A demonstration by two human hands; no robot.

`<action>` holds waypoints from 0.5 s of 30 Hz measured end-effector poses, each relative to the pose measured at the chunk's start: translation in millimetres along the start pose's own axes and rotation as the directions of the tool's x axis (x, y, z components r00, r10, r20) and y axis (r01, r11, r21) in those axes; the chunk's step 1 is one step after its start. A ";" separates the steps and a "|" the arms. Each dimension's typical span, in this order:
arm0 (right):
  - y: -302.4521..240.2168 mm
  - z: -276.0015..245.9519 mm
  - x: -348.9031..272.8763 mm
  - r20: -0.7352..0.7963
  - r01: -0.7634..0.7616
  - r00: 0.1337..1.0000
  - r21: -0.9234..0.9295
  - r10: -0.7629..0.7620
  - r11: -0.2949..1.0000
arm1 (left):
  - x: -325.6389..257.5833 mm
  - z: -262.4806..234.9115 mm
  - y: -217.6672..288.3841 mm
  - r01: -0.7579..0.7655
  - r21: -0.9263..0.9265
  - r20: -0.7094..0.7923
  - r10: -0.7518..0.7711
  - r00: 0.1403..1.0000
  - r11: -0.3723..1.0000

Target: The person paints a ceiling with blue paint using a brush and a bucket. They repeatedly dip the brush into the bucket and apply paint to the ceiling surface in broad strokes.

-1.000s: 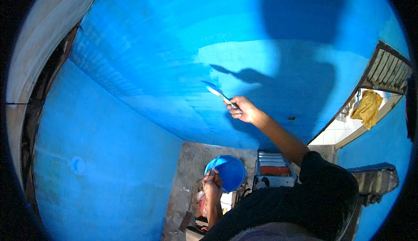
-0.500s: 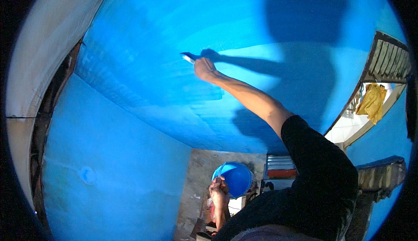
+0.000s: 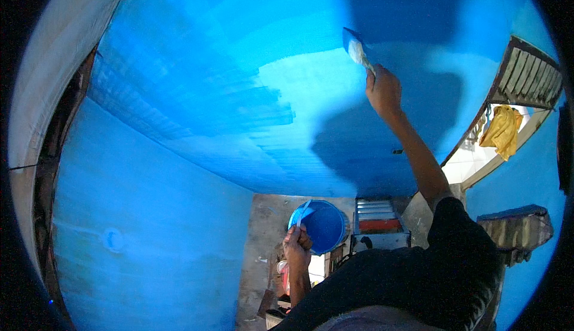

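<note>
My right hand (image 3: pixel 384 92) is raised in front of the blue wall (image 3: pixel 257 26), closed around the handle of a paintbrush (image 3: pixel 356 51). The brush has a pale, paint-smeared body and dark blue bristles, pointing up and left at the wall. Darker blue paint borders a lighter blue patch (image 3: pixel 305 71) left of and below the brush. Low in the view, my left hand (image 3: pixel 298 244) grips the pale handle of a blue bucket (image 3: pixel 343 230). Blue paint shows inside. My shadow covers part of the wall around my right arm.
A second blue wall (image 3: pixel 155 229) meets the first in a corner at left. A louvred window (image 3: pixel 532 74) with a yellow cloth (image 3: pixel 503 132) is at right, above a projecting ledge (image 3: pixel 517 226). Beyond the bucket stands a metal unit with a red panel (image 3: pixel 379 226).
My right hand has swung right and up with the paintbrush, away from the darker painted area. My left hand still holds the bucket, and the view has shifted slightly.
</note>
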State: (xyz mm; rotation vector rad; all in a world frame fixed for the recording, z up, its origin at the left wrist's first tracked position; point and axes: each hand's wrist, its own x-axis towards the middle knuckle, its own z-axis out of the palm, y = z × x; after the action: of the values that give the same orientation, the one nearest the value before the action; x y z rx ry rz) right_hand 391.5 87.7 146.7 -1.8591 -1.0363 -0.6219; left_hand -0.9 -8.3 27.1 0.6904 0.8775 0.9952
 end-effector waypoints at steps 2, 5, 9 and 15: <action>-15.4 -1.1 -5.8 0.011 0.014 1.000 0.091 -0.015 0.996 | 2.0 -0.6 0.5 0.009 -0.006 0.005 -0.009 1.000 1.000; -73.7 32.8 -14.8 0.120 0.003 0.992 0.258 -0.035 0.966 | 0.4 -8.2 0.1 0.032 -0.002 -0.066 -0.032 0.997 0.999; -124.9 134.1 9.5 0.196 0.140 0.950 0.423 -0.241 0.895 | 4.2 -0.2 2.0 0.000 -0.007 -0.047 0.000 0.999 1.000; -147.0 185.7 42.0 0.158 0.200 0.952 0.322 -0.261 0.926 | 4.0 8.8 -1.5 -0.038 0.126 -0.051 0.044 0.998 0.991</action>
State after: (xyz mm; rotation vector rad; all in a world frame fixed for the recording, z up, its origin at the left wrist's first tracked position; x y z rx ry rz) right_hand 289.1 305.0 157.2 -1.5625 -1.4146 -0.3886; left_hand 8.4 -6.1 28.9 0.7937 0.9819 1.0053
